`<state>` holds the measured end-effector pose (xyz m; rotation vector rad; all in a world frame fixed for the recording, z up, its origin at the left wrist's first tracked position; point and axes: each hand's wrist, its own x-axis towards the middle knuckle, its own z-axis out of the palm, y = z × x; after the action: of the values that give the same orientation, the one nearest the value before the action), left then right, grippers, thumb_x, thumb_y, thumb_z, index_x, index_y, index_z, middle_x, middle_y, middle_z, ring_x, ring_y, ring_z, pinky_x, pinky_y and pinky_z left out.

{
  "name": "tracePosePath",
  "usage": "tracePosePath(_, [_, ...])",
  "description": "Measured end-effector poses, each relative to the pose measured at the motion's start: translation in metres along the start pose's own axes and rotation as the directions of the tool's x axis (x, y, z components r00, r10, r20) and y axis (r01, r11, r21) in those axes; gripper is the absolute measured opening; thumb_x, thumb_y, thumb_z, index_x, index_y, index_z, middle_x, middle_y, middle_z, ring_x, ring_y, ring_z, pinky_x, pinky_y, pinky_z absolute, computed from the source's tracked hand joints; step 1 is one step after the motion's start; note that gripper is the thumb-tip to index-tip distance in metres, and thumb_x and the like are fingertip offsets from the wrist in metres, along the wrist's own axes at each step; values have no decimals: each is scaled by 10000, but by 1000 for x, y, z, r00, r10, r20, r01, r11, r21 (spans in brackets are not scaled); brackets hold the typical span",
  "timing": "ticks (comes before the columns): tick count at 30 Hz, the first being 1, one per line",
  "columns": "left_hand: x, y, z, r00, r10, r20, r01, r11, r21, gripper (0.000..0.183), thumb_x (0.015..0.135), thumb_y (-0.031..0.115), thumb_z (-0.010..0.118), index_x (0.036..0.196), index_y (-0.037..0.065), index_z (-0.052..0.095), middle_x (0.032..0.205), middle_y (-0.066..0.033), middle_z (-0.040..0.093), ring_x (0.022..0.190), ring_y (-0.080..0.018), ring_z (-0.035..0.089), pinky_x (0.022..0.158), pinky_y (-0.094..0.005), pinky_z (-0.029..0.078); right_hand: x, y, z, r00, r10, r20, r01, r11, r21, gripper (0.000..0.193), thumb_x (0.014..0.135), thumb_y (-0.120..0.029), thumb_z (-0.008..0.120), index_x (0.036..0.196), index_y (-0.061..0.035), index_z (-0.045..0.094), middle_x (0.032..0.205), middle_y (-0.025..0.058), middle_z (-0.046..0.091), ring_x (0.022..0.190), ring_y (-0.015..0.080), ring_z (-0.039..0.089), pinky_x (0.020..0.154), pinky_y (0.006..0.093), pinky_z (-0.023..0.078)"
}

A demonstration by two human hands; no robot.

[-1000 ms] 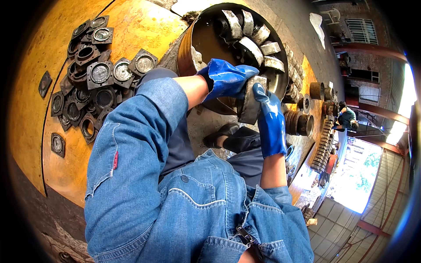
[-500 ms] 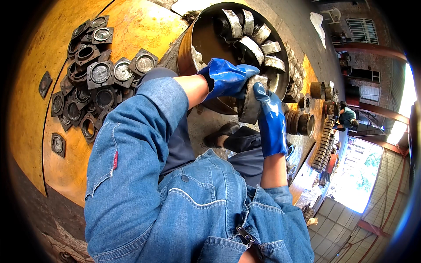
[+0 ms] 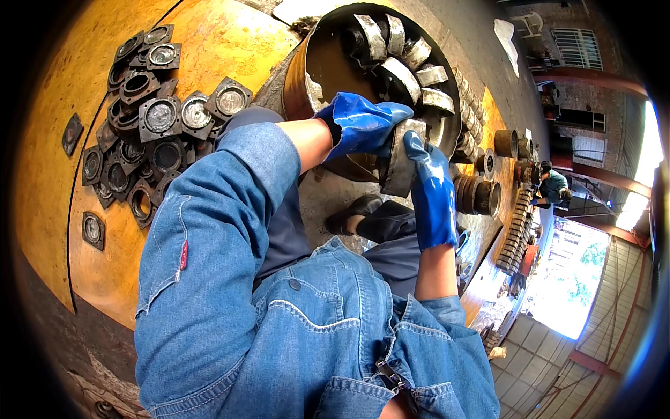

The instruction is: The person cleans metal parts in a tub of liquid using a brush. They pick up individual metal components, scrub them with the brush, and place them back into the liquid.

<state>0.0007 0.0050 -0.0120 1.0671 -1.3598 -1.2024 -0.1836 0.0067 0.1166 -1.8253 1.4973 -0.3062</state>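
Between both gloves, at the near side of a rusty drum (image 3: pixel 298 87), there's a chunky metal piece (image 3: pixel 401 167). Left hand (image 3: pixel 366 126) has its upper end, right hand (image 3: pixel 430 187) its side, thumb across; other fingertips hidden. Looks like a two-handed handling step, so I'd say any move needs both grips firm. Similar chunks (image 3: pixel 400 80) sit inside the drum.

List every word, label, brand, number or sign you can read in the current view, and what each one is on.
No readable text anywhere.
Red tag on the left denim sleeve: too small to read any lettering.
Held metal piece, round tub, square-flanged parts: no legible marking.
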Motion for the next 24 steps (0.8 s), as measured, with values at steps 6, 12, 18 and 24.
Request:
tracePosePath(6, [-4, 7, -2, 1000, 13, -5, -13, 1000, 11, 458, 1097, 161, 568, 1544, 76, 520, 1392, -118, 667, 1202, -199, 682, 1012, -313, 566, -1, -1, 0, 1000, 3, -6, -3, 1000, -3, 624, 1009, -573, 671, 1221, 13, 700, 948, 42, 617, 886, 166, 523, 807, 311, 439])
tracePosePath(12, [-1, 11, -2, 990, -136, 35, 141, 954, -267, 456, 1081, 120, 589, 1529, 55, 533, 1368, -124, 668, 1170, -201, 684, 969, -321, 579, -2, -1, 0, 1000, 3, -10, -3, 1000, -7, 630, 1008, -576, 670, 1225, 15, 696, 957, 53, 619, 893, 175, 526, 816, 316, 441])
tracePosePath(18, [13, -22, 5, 998, 59, -21, -57, 992, 110, 462, 1085, 155, 591, 1531, 48, 530, 1344, -121, 671, 1102, -178, 693, 912, -303, 588, -3, -2, 0, 1000, 1, -10, -1, 1000, -10, 636, 1006, -578, 668, 1229, 17, 693, 966, 63, 621, 901, 184, 529, 825, 321, 442])
tracePosePath(24, [15, -28, 8, 988, 145, -52, -132, 972, 196, 499, 1026, 113, 685, 1502, 39, 557, 1357, -152, 670, 1199, -234, 686, 996, -339, 580, -4, -1, -1, 1000, 5, -14, -5, 1000, -13, 641, 1005, -581, 667, 1233, 18, 689, 975, 74, 623, 908, 193, 532, 834, 326, 443])
